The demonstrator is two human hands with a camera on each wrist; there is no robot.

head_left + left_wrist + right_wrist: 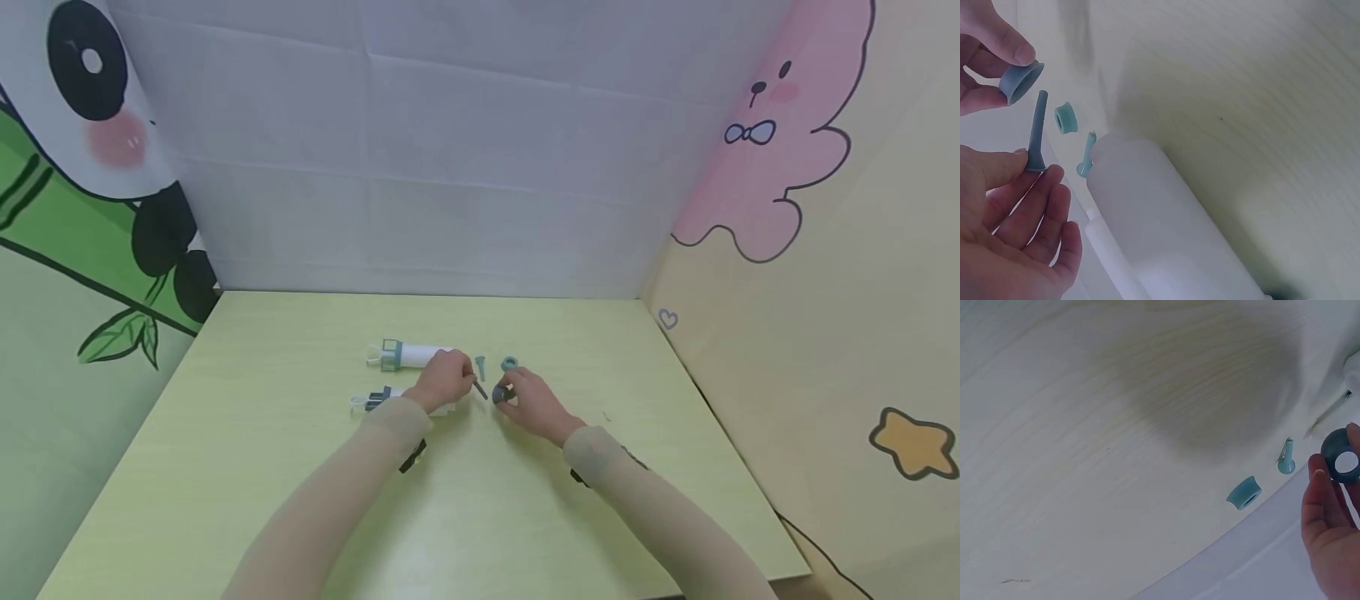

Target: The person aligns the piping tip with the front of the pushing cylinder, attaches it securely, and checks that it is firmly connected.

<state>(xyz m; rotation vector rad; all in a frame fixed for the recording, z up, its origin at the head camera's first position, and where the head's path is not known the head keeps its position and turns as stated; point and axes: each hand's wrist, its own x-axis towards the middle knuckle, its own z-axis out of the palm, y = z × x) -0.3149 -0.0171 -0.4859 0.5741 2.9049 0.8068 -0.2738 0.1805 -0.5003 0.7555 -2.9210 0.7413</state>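
Between thumb and fingertips, my left hand [442,379] pinches a slim grey-blue peg [1037,131] by its flared end, its narrow tip pointing up in the left wrist view. Opposite it, my right hand [534,406] holds a grey-blue flared ring [1334,445] with a wide round hole. Peg and ring are apart, a short gap between them. Beyond the hands lie a matching teal ring [509,363] and a teal peg [481,367] on the table. A white cylinder with a teal collar [390,356] lies behind my left hand, which covers part of it.
Nearer me, a second white piece with a dark blue collar [377,399] lies partly under my left forearm. The pale wooden table [487,517] meets a white sheet [450,208] at the back. A thin mark [606,416] shows to the right of my right hand.
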